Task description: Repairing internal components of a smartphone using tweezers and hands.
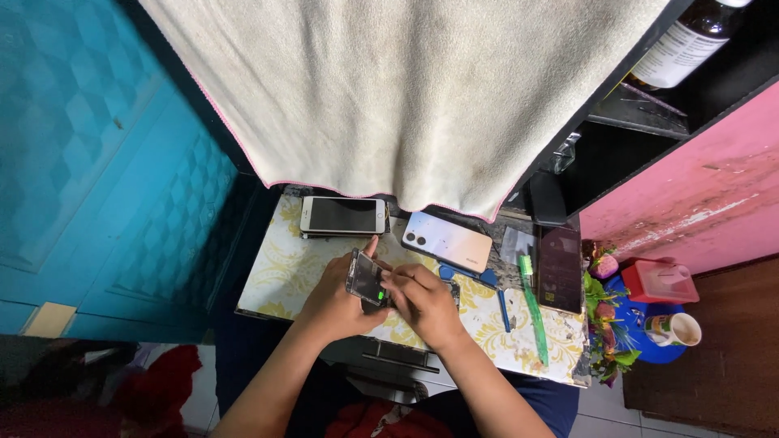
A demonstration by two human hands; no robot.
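- Left hand [337,300] gripped a small opened phone [367,278], tilted up on its edge above the table [280,272]; thumb reached up along its side
- Right hand [423,302] pinched at the same phone's lower right edge, fingers curled tight against it; the two hands touched
- Behind them, a white phone [342,215] lay face up with a dark screen; just beside it, a pale blue phone [448,241] lay back up, two camera rings showing
- A dark phone [560,269] rested at the right; a green-handled tool [533,308] and a blue tool [503,310] lay between
- Up on the shelf, a dark bottle [690,36] wore a white label; its print was too small to read
- A cream towel [406,89] hung over everything; a red box [659,281] and a mug [675,329] stood off the table's right end
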